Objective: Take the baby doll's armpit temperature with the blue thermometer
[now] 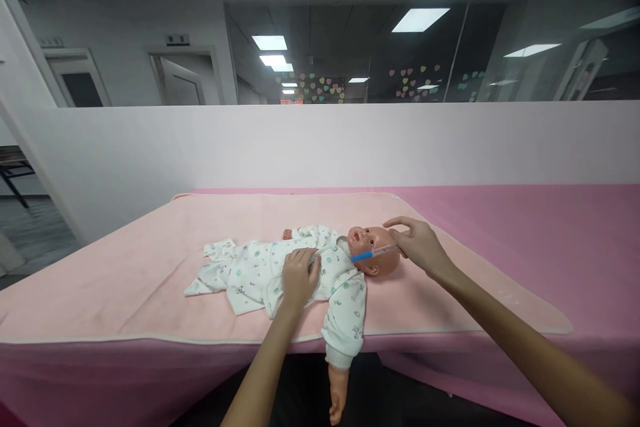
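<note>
A baby doll [373,240] lies on its back, head to the right, dressed in a white patterned romper [255,267]. My left hand [299,273] rests on the romper at the doll's chest, fingers laid over the cloth and thumb apart. Beside the doll's head, my right hand [419,243] pinches the clear end of a slim tube with a blue tip [363,256]. The tube crosses in front of the doll's cheek, and its blue tip points at the collar. I cannot make out exactly what kind of tube it is. One doll arm [338,390] hangs over the table's front edge.
Under the doll is a light pink mat [125,267] with a pale border, spread over a darker pink tablecloth [575,247]. A low white partition [350,147] stands behind the table, with glass [350,47] above it.
</note>
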`<state>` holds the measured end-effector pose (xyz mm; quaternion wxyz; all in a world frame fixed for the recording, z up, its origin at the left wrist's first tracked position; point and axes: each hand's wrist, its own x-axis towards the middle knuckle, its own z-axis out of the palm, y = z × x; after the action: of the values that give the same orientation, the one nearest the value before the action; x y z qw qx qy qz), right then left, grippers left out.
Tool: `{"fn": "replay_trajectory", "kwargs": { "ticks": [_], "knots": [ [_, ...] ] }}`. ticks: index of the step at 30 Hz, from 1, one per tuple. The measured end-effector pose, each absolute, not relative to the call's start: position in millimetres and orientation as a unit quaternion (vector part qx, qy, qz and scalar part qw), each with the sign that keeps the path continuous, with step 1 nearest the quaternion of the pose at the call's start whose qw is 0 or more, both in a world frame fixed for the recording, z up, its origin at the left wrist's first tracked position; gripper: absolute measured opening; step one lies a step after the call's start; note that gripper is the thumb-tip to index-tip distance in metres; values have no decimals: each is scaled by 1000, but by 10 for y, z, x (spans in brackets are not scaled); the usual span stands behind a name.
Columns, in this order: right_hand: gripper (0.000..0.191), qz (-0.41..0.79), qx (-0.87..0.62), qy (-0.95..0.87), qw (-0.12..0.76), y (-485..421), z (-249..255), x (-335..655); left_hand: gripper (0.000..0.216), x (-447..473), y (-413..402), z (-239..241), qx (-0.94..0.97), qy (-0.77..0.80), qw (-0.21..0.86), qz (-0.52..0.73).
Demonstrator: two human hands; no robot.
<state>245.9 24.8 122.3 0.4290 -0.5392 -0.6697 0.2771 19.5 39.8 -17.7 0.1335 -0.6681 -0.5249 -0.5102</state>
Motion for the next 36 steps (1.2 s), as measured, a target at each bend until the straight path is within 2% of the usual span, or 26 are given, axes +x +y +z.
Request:
{"fn": "replay_trajectory", "kwargs": {
  "ticks": [7, 16, 26, 32, 36],
  "knots": [
    [24, 183, -554, -678, 448, 260, 1185, 2535, 21, 197, 400, -170, -669, -527, 127, -509],
    [28, 209, -546, -675, 451, 272, 1208, 2510, 22, 191, 410, -170, -672, -525, 126, -506],
    [25, 148, -559, -693, 430, 209, 1266, 2548, 22, 191, 411, -171, -672, -526, 133, -504],
    [27, 87, -615, -700, 351, 265, 964, 2773, 21, 189, 416, -177, -670, -528, 127, -506],
    [30, 93, -651, -671, 343, 332, 581, 3050, 21, 190, 421, -182, -671, -529, 127, -504]
  ]
}}
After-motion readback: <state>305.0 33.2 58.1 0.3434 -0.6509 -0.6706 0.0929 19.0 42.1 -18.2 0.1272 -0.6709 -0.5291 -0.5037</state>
